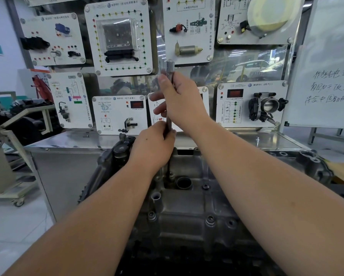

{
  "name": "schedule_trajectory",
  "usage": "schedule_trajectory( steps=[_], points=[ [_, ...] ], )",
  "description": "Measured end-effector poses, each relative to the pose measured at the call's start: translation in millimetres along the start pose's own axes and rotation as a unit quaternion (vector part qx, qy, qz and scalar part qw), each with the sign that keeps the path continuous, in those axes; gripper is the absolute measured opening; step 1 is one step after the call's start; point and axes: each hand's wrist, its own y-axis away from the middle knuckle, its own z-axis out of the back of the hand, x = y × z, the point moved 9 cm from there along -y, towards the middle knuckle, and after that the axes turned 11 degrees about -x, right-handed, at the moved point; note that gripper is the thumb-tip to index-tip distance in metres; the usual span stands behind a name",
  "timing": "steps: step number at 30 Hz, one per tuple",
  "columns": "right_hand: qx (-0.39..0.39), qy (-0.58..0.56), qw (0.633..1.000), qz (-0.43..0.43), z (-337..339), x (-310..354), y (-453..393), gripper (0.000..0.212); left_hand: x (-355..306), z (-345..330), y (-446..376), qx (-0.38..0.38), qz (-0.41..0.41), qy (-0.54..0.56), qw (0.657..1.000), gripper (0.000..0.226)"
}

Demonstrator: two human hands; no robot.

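Right hand point(180, 100) wraps the upper part of the long socket driver point(168, 120), with the thumb up along the shaft just under its thick top end. Two fingers point(157, 111) stick out loose to the left. Left hand point(155, 145) grips the same shaft lower down, directly below the right. Both hands are clamped on the one tool, stacked, a short gap of shaft between them.

The driver's long axis is near vertical. Its top end is above the hands. Its lower end drops out of the left fist straight down to a bolt point(170, 176) in a recess of the engine casting point(187, 208), just left of a round bore point(184, 183). So the work lies below the hands, and the left hand is nearer the bolt.

The next move is likely a turn about that upright axis, and any tilt could slip the tip off. Can't tell if the tip is fully seated. Steel tabletop point(246, 139) and sensor panels point(119, 114) stand behind.
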Motion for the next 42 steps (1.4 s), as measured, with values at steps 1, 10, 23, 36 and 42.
schedule_trajectory(
  steps=[1, 10, 23, 36, 42],
  points=[
    [0.003, -0.003, 1.000, 0.000, 0, 0, 1, 0.024, 0, 1, -1, -0.004, 0.000, -0.004, 1.000, 0.032],
    [-0.077, 0.060, 0.993, 0.071, 14, 6, -3, 0.017, 0, 3, 1, -0.016, 0.001, 0.004, 1.000, 0.030],
    [-0.058, 0.053, 0.995, 0.054, 8, 3, -2, 0.016, 1, 3, 1, -0.009, 0.022, -0.003, 1.000, 0.032],
    [-0.039, 0.083, 0.993, 0.072, 4, 7, -1, 0.012, -2, 1, 3, 0.012, 0.013, 0.010, 1.000, 0.026],
    [-0.046, 0.062, 0.994, 0.075, 5, 7, 2, 0.018, -4, 5, 3, -0.002, 0.009, 0.008, 1.000, 0.028]
  ],
)
